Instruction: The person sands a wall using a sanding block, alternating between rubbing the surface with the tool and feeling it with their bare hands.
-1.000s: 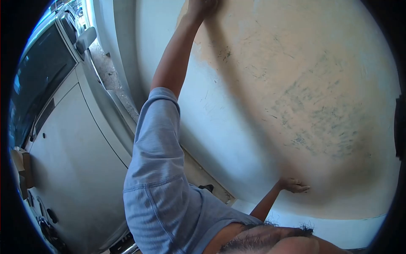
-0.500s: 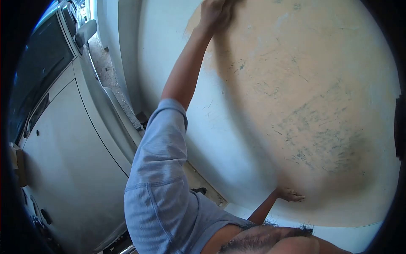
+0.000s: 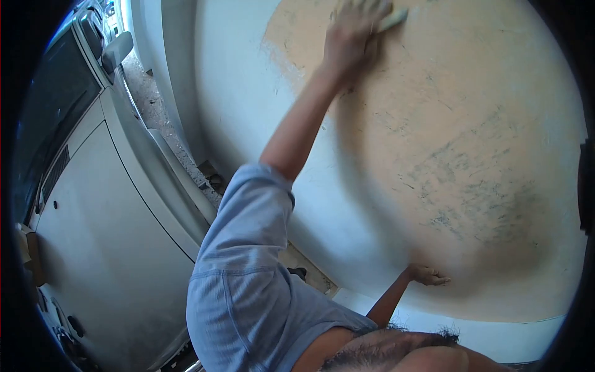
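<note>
My left hand (image 3: 354, 34) is stretched far up against a large pale surface (image 3: 242, 80). Its fingers close round a pale flat block (image 3: 393, 21), whose end sticks out on the right; blur hides its exact kind. Under that hand spreads a broad beige patch (image 3: 372, 149) of what looks like filler, marked with dark scuffs (image 3: 458, 192) lower right. Low in the view, my right hand (image 3: 427, 275) hangs in front of or against the patch's lower edge, fingers loosely extended with nothing visible in them. Whether it touches cannot be told.
On the left stands a pale car, its hood (image 3: 111, 229), dark windshield (image 3: 56, 118) and side mirror (image 3: 116, 51) showing. A strip of rough floor (image 3: 145, 93) runs between car and surface. A cardboard box (image 3: 30, 251) sits at the far left.
My left hand has come down and to the right across the beige patch, bringing the pale block into view. My right hand has shifted very slightly upward and right.
</note>
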A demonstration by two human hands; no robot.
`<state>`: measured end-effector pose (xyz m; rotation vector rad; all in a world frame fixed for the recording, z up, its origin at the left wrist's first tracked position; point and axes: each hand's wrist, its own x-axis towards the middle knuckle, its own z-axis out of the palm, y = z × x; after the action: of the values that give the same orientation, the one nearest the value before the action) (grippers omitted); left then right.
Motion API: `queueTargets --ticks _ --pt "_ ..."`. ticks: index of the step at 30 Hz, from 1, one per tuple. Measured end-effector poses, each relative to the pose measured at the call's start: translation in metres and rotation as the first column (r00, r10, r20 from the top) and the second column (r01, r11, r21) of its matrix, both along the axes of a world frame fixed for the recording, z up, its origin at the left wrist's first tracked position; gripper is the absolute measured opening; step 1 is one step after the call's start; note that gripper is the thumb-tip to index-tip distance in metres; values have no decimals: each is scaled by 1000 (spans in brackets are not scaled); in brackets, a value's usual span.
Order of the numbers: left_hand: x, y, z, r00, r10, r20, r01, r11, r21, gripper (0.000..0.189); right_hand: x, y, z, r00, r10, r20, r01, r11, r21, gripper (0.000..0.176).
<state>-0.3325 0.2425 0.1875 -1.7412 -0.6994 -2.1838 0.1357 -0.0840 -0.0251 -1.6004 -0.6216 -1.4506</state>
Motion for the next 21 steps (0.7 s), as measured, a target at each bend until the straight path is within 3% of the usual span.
queueTargets --ticks 2,3,4,5,7,9,10,12,13,14,16,18,19,20,21 --pt "34 -22 -86 978 148 -147 -152 988 -17 36 6 -2 -4 1000 -2 -25 2 1000 10 68" --pt "61 -41 -142 987 83 -139 -103 984 -146 38 6 -2 -6 999 -1 -35 2 1000 17 68" --pt "77 -70 -176 992 -129 19 130 976 -173 40 -4 2 -3 999 -1 -39 2 1000 23 67" --pt "84 -58 -193 991 -130 18 131 977 -171 40 -9 -1 -1 999 -3 -41 4 1000 26 67" --pt "78 -53 -158 979 10 -202 -37 991 -127 41 -5 0 5 999 -13 -48 13 1000 14 68" --pt "51 -35 -38 995 49 -92 -47 999 23 40 6 -3 -4 999 1 -32 0 1000 10 69" --pt "43 -30 8 982 -185 -33 169 947 -274 45 3 -7 -2 1000 -4 -27 4 1000 2 69" --pt "27 -24 102 998 -40 50 31 986 166 37 -6 -1 4 1000 -8 -21 8 1000 -10 70" --pt "40 -27 90 997 -64 44 56 985 165 37 -7 1 5 1000 -7 -26 7 1000 -11 71" --pt "55 -35 59 995 -90 30 93 989 -115 41 -9 0 6 999 -5 -36 4 1000 -12 72" --pt "86 -56 -17 996 -19 89 18 1000 12 44 -12 1 3 998 20 -62 -20 1000 8 73" --pt "130 -74 -154 959 172 -227 -211 964 -162 32 -12 1 4 995 63 -76 -61 998 29 75" --pt "144 -99 -190 991 58 -119 -81 977 -197 31 -16 2 4 993 90 -79 -87 996 33 75" --pt "145 -124 -191 999 -53 -4 51 974 -222 30 -20 1 3 992 85 -93 -82 996 34 76" --pt "149 -111 -179 1000 -21 -23 17 990 -143 32 -17 1 7 992 83 -96 -81 996 29 76"
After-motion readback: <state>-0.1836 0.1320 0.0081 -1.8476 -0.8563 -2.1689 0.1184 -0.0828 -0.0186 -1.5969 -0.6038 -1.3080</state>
